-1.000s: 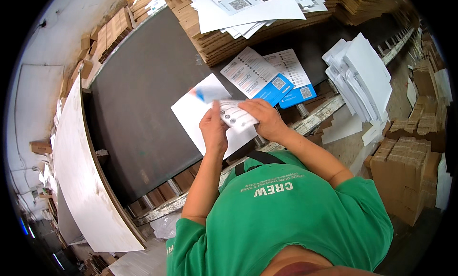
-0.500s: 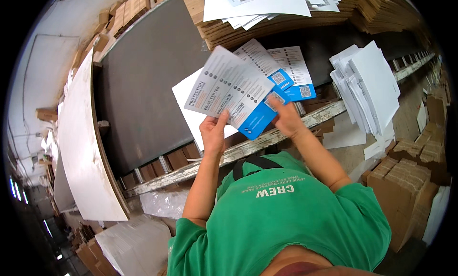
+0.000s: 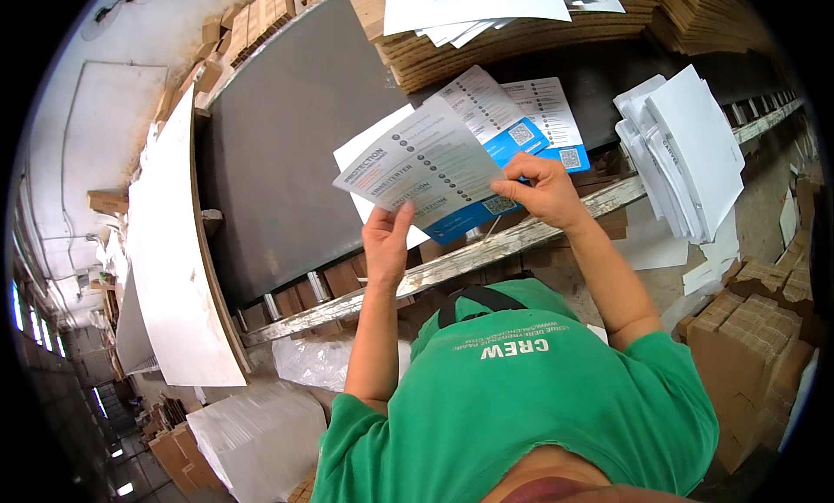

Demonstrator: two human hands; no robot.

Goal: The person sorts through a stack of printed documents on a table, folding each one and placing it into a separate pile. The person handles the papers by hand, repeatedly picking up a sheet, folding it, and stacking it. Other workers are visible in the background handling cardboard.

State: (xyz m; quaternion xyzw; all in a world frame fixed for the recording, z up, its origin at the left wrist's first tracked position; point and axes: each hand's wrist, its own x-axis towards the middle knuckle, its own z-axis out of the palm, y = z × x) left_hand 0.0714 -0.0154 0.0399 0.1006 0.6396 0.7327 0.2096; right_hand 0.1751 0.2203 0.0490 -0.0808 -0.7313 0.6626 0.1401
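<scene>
Between my two hands is a white printed leaflet (image 3: 434, 160) with a blue band along its lower right edge, held above the conveyor's near rail. My left hand (image 3: 387, 242) pinches its lower left edge, thumb on top. At the right edge, my right hand (image 3: 543, 190) grips it between thumb and curled fingers. Whether it is one sheet or several cannot be made out. Beyond it lie two more blue-banded leaflets (image 3: 547, 112), overlapping on the belt. Under the held leaflet a blank white sheet (image 3: 352, 158) shows in part.
The dark conveyor belt (image 3: 295, 147) runs behind a worn near rail (image 3: 469, 261). Flat cardboard (image 3: 521, 43) is stacked at the back, with papers on top. A pile of white paper (image 3: 682, 155) stands at right. A white board (image 3: 178, 260) leans at left; cartons (image 3: 747, 347) are stacked lower right.
My right hand has moved from the blue band up to the leaflet's right edge. The held leaflet has tilted flatter, and the whole view has shifted slightly.
</scene>
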